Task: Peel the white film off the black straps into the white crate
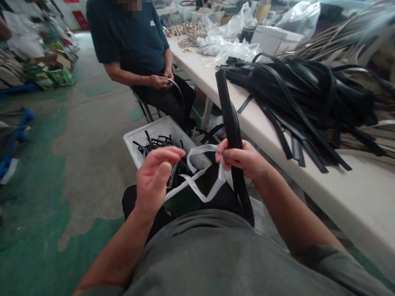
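My right hand [240, 160] grips a long black strap [229, 110], folded over itself. The strap's upper end stands above the fist, and its lower part hangs down to my lap. A thin white strip [210, 195] loops out leftward from the same fingers. Across from it, my left hand [156, 175] is raised with its fingers stretched forward and the thumb apart from them. I see nothing held in it; the white strip's loose end lies just to its right. Below both hands is a white bin [132, 146] with short black strap pieces [155, 141] inside.
On the right, a long white table [357, 194] bears a heap of black straps [299, 88], pale strips, plastic bags [227, 37] and a white box [274, 39]. A seated co-worker [132, 42] bends a strip beyond the bin. A blue-edged pallet [17, 137] lies at left.
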`<action>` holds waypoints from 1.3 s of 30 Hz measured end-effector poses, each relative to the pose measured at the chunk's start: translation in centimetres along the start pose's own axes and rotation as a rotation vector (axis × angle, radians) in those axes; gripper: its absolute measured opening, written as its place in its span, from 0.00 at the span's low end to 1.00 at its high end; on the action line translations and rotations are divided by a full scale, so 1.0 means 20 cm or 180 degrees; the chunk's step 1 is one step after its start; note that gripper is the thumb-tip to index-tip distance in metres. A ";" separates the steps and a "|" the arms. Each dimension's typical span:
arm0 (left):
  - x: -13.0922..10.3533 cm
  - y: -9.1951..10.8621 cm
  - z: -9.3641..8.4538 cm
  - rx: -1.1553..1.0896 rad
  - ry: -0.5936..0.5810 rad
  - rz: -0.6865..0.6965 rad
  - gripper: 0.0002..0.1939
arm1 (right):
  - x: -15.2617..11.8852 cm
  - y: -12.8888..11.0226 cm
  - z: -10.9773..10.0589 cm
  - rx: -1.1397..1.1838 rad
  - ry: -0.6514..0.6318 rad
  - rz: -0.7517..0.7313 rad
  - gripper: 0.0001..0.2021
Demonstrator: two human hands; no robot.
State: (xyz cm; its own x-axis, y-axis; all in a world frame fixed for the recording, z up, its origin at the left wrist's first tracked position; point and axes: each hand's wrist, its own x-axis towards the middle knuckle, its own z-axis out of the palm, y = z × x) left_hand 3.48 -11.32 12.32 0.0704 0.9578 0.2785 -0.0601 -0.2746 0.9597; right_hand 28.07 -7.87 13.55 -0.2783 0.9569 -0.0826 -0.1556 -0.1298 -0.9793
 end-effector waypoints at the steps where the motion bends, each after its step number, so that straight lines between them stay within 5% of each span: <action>1: 0.05 -0.08 0.00 -0.0097 0.0132 -0.0099 0.29 | 0.02 0.01 0.02 0.0061 -0.0200 0.0054 0.06; 4: 0.11 -0.26 -0.02 -0.0648 -0.0477 -0.0949 0.34 | 0.07 0.03 0.08 0.0002 -0.0718 0.0215 0.05; 7: 0.04 -0.34 -0.07 -0.0941 -0.1192 -0.1763 0.28 | 0.12 0.08 0.10 -0.0251 -0.0834 0.0306 0.05; 13: -0.13 -0.37 -0.30 -0.0882 -0.0575 -0.2523 0.20 | 0.21 0.22 0.01 -0.0522 -0.0525 0.0478 0.05; 18: -0.20 -0.38 -0.45 -0.0458 -0.1185 -0.2891 0.15 | 0.31 0.30 0.02 -0.0705 -0.0397 0.0439 0.05; 21: -0.21 -0.42 -0.44 -0.0387 -0.1119 -0.3065 0.09 | 0.38 0.33 0.06 -0.1102 -0.0191 0.0381 0.08; 26: -0.17 -0.52 -0.36 -0.1063 0.0169 -0.3211 0.06 | 0.40 0.38 0.12 -0.1946 0.0902 0.0147 0.15; 30: -0.16 -0.54 -0.29 -0.1328 0.0360 -0.3139 0.09 | 0.27 0.45 0.19 -0.1523 0.0272 0.0702 0.13; 35: -0.18 -0.53 -0.21 -0.1425 0.0138 -0.3135 0.10 | 0.18 0.59 0.28 -0.1234 -0.0519 0.1437 0.16; 39: -0.22 -0.54 -0.16 -0.1453 -0.0158 -0.3213 0.11 | 0.18 0.68 0.32 -0.1121 -0.0536 0.1393 0.19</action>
State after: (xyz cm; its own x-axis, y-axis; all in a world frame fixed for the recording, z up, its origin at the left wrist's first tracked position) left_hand 0.65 -12.33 0.68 0.3331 0.7169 -0.6125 -0.3132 0.6968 0.6452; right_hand 18.83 -7.79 1.21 -0.3969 0.7756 -0.4909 0.3240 -0.3820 -0.8655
